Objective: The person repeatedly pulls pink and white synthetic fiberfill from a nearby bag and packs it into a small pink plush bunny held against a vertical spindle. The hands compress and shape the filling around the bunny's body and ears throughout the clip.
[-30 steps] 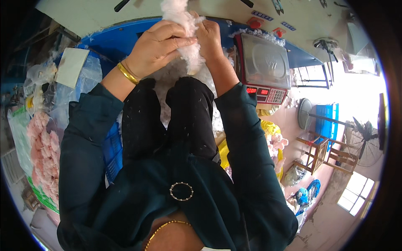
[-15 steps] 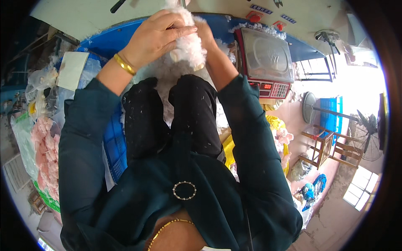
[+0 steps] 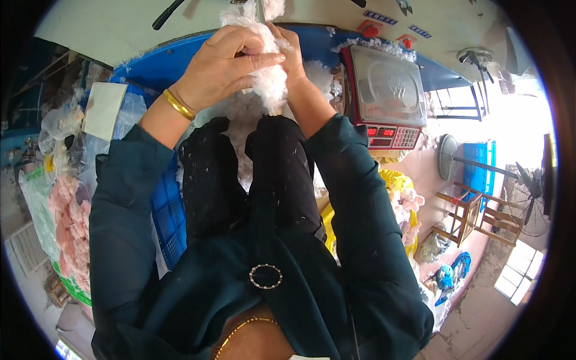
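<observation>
A fluffy pale pink plush piece hangs between my hands at the far edge of the view, below a narrow metal tube. My left hand is closed on its left side, thumb and fingers pinching the pile. Against its right side my right hand is closed too; the plush hides part of those fingers. The piece's lower tip hangs just above my knees. White fibre stuffing lies below, around my legs. Whether the tube goes inside the plush, I cannot tell.
A red digital scale stands to the right of my hands. Ahead runs a pale machine panel with red buttons and a black lever. Pink plush pieces lie at left beside a blue crate. A fan stands far right.
The plush piece has shifted and turned in my hands, and its lower end now hangs lower and narrower. More pink pile shows beside the tube. The view has shifted slightly.
</observation>
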A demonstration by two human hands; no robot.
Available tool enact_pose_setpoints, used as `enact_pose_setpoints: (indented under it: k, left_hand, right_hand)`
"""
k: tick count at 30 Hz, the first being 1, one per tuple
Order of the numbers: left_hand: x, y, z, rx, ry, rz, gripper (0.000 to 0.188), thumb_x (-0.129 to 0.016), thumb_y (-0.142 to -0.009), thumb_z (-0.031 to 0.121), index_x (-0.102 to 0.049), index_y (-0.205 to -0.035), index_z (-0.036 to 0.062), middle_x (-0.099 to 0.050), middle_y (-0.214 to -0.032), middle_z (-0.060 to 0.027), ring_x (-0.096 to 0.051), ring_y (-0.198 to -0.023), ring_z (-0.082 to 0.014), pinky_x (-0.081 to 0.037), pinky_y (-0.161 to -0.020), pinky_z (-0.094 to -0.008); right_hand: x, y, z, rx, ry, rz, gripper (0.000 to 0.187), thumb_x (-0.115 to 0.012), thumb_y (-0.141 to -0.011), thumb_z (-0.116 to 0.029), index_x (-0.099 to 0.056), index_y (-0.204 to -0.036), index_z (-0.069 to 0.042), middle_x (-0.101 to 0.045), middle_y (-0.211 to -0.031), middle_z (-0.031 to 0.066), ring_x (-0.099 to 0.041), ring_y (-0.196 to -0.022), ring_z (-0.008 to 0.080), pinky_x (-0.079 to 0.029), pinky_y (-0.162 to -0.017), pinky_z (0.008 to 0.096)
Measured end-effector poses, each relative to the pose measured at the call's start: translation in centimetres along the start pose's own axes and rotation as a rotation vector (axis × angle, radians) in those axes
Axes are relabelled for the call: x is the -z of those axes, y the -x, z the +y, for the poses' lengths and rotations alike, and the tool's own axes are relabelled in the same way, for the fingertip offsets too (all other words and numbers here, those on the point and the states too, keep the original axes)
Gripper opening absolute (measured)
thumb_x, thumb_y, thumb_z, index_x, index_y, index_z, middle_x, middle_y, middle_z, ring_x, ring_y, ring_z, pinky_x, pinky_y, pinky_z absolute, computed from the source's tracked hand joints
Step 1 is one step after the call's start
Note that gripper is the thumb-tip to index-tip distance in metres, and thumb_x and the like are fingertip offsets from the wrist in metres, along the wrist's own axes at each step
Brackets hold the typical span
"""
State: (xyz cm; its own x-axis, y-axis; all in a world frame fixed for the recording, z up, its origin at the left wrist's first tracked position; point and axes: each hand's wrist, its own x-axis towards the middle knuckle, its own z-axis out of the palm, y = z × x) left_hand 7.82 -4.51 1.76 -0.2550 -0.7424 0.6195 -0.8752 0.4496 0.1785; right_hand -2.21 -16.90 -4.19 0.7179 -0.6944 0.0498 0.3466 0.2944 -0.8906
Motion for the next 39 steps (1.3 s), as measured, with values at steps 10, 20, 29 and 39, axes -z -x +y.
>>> enact_pose_setpoints:
  k: [10,20,29,39]
  left_hand:
    - [-2.7,4.6,12.5,0.93,0.574,0.491,0.048,-0.08,-0.075,0.019,-0.053,-0.108,-0.0024,-0.059,-0.082,-0.0119,-0.058,-0.069,-0.0194,-0.048,-0.063,-0.028]
    - [-1.3,7.6,13.9,0.972,0.424,0.281,0.037,-0.069,-0.068,0.007,-0.057,-0.101,-0.0015,-0.062,-0.085,-0.0155,-0.06,-0.071,-0.0277,-0.05,-0.068,-0.0329]
    - [0.9,8.7,15.4,0.998,0.665,0.151,0.041,-0.067,-0.064,-0.004,-0.056,-0.103,-0.0001,-0.06,-0.091,-0.0063,-0.058,-0.082,-0.0118,-0.049,-0.076,-0.025]
    - [3.2,10.0,16.4,0.701,0.483,-0.045,0.043,-0.072,-0.065,0.0,-0.052,-0.103,0.0024,-0.061,-0.087,-0.0168,-0.06,-0.078,-0.0367,-0.049,-0.068,-0.0401]
  right_hand:
    - [-4.0,11.1,-1.6,0.306,0.386,0.545,0.028,-0.061,-0.091,-0.023,-0.059,-0.076,0.001,-0.053,-0.064,0.0016,-0.046,-0.06,0.0094,-0.039,-0.055,0.0254]
    - [-2.5,16.2,-3.7,0.039,0.863,0.092,0.032,-0.079,-0.074,-0.021,-0.065,-0.094,-0.001,-0.059,-0.069,0.0078,-0.056,-0.061,0.0175,-0.047,-0.059,0.0298]
    - [-3.1,18.2,-4.5,-0.268,0.164,-0.092,0.032,-0.082,-0.072,-0.016,-0.065,-0.092,0.003,-0.067,-0.079,0.0059,-0.055,-0.07,0.0056,-0.047,-0.062,0.0241]
    - [-2.6,19.8,-5.7,-0.648,0.505,-0.379,0.019,-0.072,-0.085,-0.021,-0.063,-0.081,-0.005,-0.056,-0.052,0.001,-0.044,-0.037,0.0047,-0.028,-0.035,0.0186]
